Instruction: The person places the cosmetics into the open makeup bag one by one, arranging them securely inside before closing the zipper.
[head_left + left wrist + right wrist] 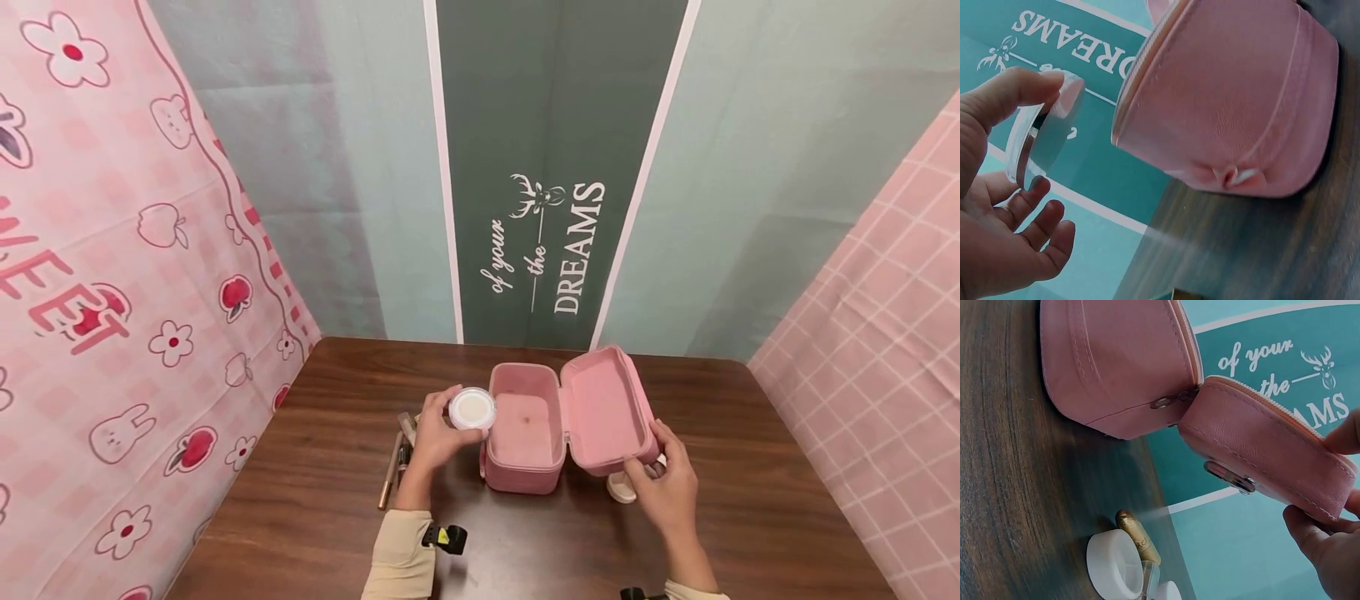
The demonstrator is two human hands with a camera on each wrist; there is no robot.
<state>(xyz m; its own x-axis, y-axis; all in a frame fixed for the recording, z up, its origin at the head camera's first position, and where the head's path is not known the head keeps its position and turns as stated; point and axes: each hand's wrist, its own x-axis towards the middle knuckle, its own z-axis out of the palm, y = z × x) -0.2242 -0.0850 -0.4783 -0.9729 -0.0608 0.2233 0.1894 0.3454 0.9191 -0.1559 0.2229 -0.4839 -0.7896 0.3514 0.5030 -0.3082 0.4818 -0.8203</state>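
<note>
A pink zippered cosmetic case (525, 479) stands on the table with its lid (603, 408) swung open to the right. Only a bare pink lining shows inside. My left hand (440, 433) pinches a small round white compact (474, 409) by its edge, just left of the case's rim. In the left wrist view the compact (1054, 131) is tilted on edge between thumb and fingers. With thumb and fingers, my right hand (667, 483) grips the free edge of the lid; the right wrist view shows the lid (1266, 450) raised off the table.
Left of the case lie several slim makeup items, among them a brown pencil (390, 471). Behind the right hand are a white round jar (1113, 565) and a gold tube (1138, 537). A patterned cloth (247, 150) hangs along the table's far edge.
</note>
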